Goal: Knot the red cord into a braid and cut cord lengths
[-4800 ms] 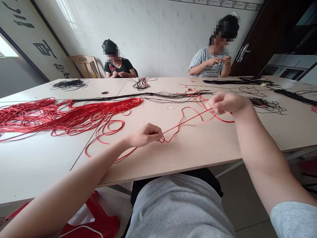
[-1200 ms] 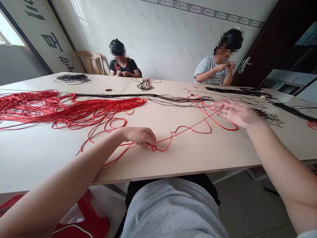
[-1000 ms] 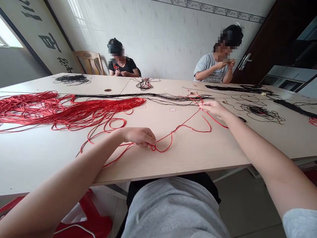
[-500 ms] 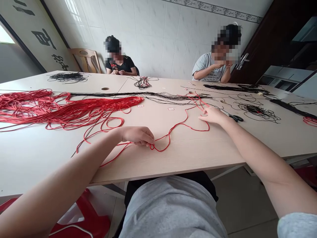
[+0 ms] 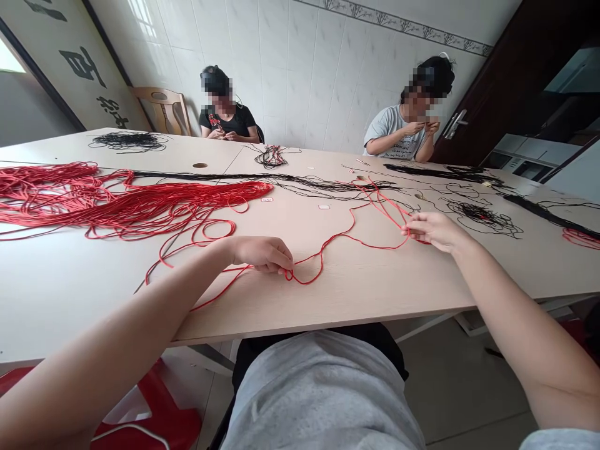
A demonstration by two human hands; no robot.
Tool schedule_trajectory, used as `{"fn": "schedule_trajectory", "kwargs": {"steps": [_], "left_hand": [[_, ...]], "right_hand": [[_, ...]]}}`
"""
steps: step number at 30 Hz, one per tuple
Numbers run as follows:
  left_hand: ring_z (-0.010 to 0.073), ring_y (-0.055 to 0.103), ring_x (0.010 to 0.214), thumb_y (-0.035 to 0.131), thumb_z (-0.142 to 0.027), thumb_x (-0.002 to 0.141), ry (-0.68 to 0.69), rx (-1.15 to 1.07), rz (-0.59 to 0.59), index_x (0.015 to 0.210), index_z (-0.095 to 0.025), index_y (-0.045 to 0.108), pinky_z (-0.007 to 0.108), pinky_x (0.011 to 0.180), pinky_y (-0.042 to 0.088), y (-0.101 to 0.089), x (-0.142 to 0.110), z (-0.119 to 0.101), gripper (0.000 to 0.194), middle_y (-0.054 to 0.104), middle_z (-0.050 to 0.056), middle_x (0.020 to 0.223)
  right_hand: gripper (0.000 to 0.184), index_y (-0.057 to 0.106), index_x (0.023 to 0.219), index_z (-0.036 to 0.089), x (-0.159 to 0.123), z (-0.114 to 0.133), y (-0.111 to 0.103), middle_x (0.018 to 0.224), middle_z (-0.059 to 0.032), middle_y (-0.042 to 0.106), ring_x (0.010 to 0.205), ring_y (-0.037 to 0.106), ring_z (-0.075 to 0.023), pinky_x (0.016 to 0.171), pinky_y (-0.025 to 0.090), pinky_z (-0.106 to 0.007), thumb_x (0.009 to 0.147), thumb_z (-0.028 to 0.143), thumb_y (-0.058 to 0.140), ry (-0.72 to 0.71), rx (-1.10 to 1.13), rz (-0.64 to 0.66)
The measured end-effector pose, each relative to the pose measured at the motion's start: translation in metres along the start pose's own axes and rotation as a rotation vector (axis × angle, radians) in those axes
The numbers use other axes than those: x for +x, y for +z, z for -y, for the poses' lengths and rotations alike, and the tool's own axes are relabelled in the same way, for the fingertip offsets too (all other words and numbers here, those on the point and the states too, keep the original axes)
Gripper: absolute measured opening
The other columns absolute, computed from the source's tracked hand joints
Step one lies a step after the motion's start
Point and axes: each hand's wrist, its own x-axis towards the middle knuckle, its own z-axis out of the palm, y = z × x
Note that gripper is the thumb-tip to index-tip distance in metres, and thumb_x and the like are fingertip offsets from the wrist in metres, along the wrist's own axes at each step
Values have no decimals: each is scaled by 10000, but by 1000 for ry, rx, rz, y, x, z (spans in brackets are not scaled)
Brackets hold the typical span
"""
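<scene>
At the far left of a pale table (image 5: 356, 281), a loose heap of black cord (image 5: 131, 141) lies near the back edge; in front of it spreads a thick hank of red cord (image 5: 187, 200), with stray coils trailing toward the wearer; behind the table, a co-worker in black (image 5: 239, 122) sits with both hands together.

Near the front edge, the wearer's left hand (image 5: 265, 254) is curled low, thumb and forefinger pinching a length of thin red cord (image 5: 335, 237) just beside a small loop (image 5: 289, 274); that pinch seems best held firm and unmoving, so that the loop does not slip or collapse.

Rightward, the cord runs in slack curves, two strands touching for part of the way; it probably pays to part these before any tension goes on, and to draw gently, since a sharp tug could shrink the loop.

At the right, the wearer's right hand (image 5: 434, 230) reaches in with fingertips closed on the cord at a bend, the other fingers loosely extended; several red strands cross just beside it, so picking out only the wanted one calls for care; farther right lies a tangle of black strands (image 5: 482, 212).
</scene>
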Motion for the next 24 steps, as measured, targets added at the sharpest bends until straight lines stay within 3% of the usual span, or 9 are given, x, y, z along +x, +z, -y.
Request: {"fn": "schedule_trajectory", "kwargs": {"steps": [3,6,10,14,19,21,24], "left_hand": [[59,145,412,579,-305,721,-21,-72,5,572,-138,550,240,407,81,-1,-2,0,226,195,-56,471],[53,128,417,579,-295,726,-13,-179,-40,525,-152,466,240,411,64,-3,-3,-1,271,166,-58,495],[49,131,422,556,-285,744,28,-311,-137,549,-155,418,221,406,63,-4,1,-1,272,165,-60,517],[47,131,419,525,-301,768,32,-432,-194,617,-141,474,200,390,74,-2,6,1,226,165,-65,515],[47,104,422,536,-306,762,22,-532,-194,601,-145,450,182,366,85,2,7,-1,244,135,-70,517],[49,94,427,539,-302,761,36,-565,-189,573,-148,420,177,358,103,3,5,-4,270,129,-70,513],[53,81,432,534,-299,767,69,-619,-182,530,-157,360,178,348,129,3,1,-7,326,125,-69,508]], "right_hand": [[191,611,802,218,-14,-6,-9,871,-87,617,691,555,-155,616,432,-301,631,252,689,-64,303,-12],[143,643,763,245,-28,-4,-13,984,-67,576,631,485,-117,520,367,-284,634,201,688,-139,468,-34],[62,672,756,250,-48,16,2,838,-41,566,633,472,-119,512,346,-273,697,247,653,-257,485,-2],[143,693,824,216,-75,47,54,629,-5,522,551,435,-95,488,332,-235,742,315,631,-342,229,134],[217,668,828,161,-98,69,140,563,-2,549,511,484,-95,465,374,-204,775,349,574,-295,-88,655],[206,655,821,154,-99,71,162,582,-5,589,461,470,-81,435,369,-196,781,325,548,-278,-150,722],[195,644,805,151,-96,70,176,658,-17,645,422,469,-65,402,351,-185,786,301,521,-265,-167,719]]}}
